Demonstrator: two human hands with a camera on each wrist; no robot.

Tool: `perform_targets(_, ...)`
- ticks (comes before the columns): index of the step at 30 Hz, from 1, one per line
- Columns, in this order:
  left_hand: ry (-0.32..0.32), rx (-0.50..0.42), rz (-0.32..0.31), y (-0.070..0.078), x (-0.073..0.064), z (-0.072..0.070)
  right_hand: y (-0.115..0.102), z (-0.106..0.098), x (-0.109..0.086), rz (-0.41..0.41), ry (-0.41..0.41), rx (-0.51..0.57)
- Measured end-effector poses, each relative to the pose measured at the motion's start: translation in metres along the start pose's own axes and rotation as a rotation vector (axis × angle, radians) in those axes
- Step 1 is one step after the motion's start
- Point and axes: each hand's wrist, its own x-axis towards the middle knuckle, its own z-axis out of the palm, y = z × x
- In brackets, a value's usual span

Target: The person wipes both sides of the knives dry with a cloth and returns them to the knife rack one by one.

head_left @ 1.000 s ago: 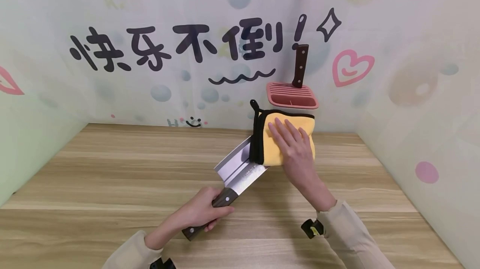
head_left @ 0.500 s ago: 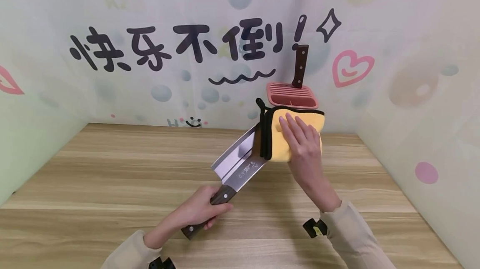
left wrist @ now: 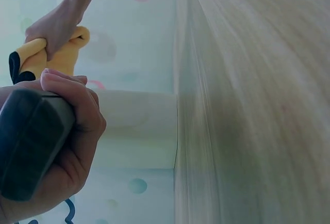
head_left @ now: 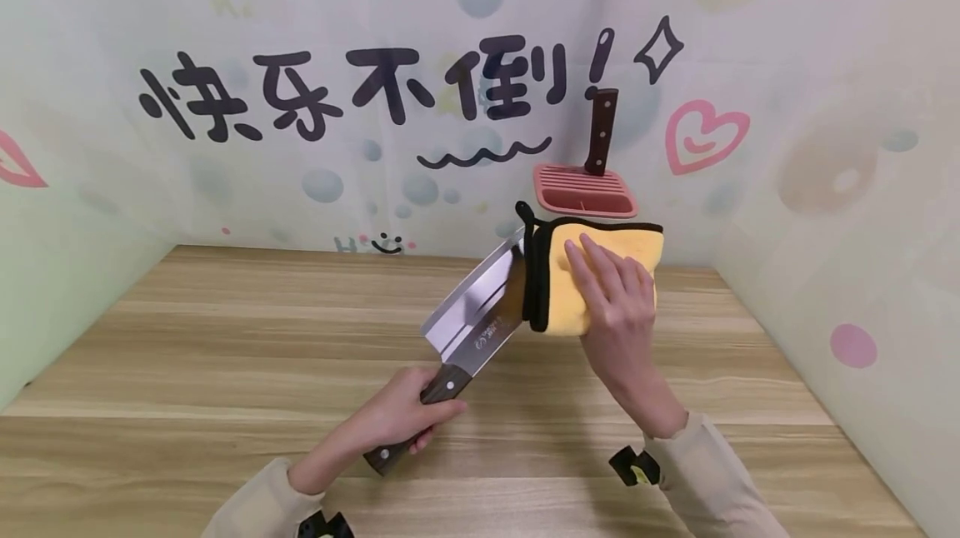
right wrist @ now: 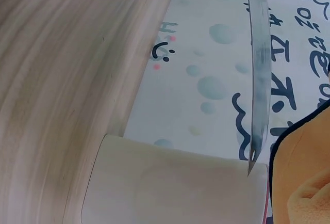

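My left hand point(head_left: 401, 413) grips the dark wooden handle of a cleaver point(head_left: 480, 305). Its broad, shiny blade points up to the right above the table. A folded yellow cloth point(head_left: 566, 296) with black edging is held in my right hand point(head_left: 618, 313), over the far end of the blade, which it hides in the head view. My right thumb is out of sight there. In the left wrist view the cloth point(left wrist: 64, 59) bunches under the right hand. The right wrist view shows the blade point(right wrist: 259, 69) nearly edge-on, beside the cloth point(right wrist: 299, 157).
Behind the cloth stands a knife block point(head_left: 585, 203) with a pink slotted top and a pale body point(right wrist: 175, 188). One brown-handled knife point(head_left: 601, 132) stands upright in it. The wooden table point(head_left: 262, 338) meets a printed backdrop point(head_left: 300, 205) at the back and walls on both sides.
My right hand and the cloth have slid to the right along the blade, baring more of it. The cleaver has tilted slightly, while my left hand has hardly moved.
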Motion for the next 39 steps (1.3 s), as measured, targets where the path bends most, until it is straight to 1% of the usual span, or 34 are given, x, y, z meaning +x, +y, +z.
perform_targets(2, 0.007, -0.008, -0.001, 0.0, 0.0, -0.001, -0.002, -0.002, 0.0, -0.018, -0.017, 0.016)
perform_targets(6, 0.011, -0.019, 0.001, 0.001, 0.0, -0.002, -0.007, -0.002, -0.005, -0.065, -0.102, 0.027)
perform_targets(8, 0.012, -0.019, -0.001, 0.003, 0.0, -0.002, -0.01, -0.001, -0.008, -0.089, -0.172, 0.015)
perform_targets(12, 0.018, -0.007, -0.001, 0.005, -0.001, -0.001, -0.011, -0.001, -0.012, -0.13, -0.34, -0.001)
perform_targets(16, 0.027, 0.021, 0.009, 0.004, -0.001, 0.0, -0.01, -0.001, -0.012, -0.133, -0.457, 0.008)
perform_targets(20, 0.027, 0.045, 0.028, 0.003, -0.002, 0.0, -0.01, -0.001, -0.011, -0.113, -0.538, 0.005)
perform_targets(23, 0.021, 0.054, 0.042, 0.001, -0.002, 0.001, -0.009, -0.001, -0.011, -0.117, -0.565, -0.007)
perform_targets(26, 0.015, 0.059, 0.048, -0.001, -0.002, 0.001, -0.009, 0.0, -0.01, -0.127, -0.568, -0.016)
perform_targets(28, 0.012, 0.048, 0.058, -0.001, -0.002, 0.0, -0.009, 0.001, -0.01, -0.123, -0.568, -0.012)
perform_targets(29, 0.008, 0.049, 0.073, -0.002, -0.002, 0.0, -0.01, 0.001, -0.009, -0.119, -0.566, -0.008)
perform_targets(32, 0.009, 0.04, 0.083, -0.002, -0.003, 0.0, -0.011, 0.001, -0.009, -0.105, -0.562, 0.011)
perform_targets(35, 0.018, 0.049, 0.071, -0.002, -0.002, 0.001, -0.012, 0.001, -0.009, -0.101, -0.557, 0.028)
perform_targets(36, 0.025, 0.044, 0.056, -0.002, -0.002, 0.001, -0.012, 0.001, -0.009, -0.103, -0.554, 0.034)
perform_targets(39, 0.037, 0.04, 0.044, -0.002, -0.001, 0.002, -0.014, 0.002, -0.008, -0.122, -0.542, 0.043)
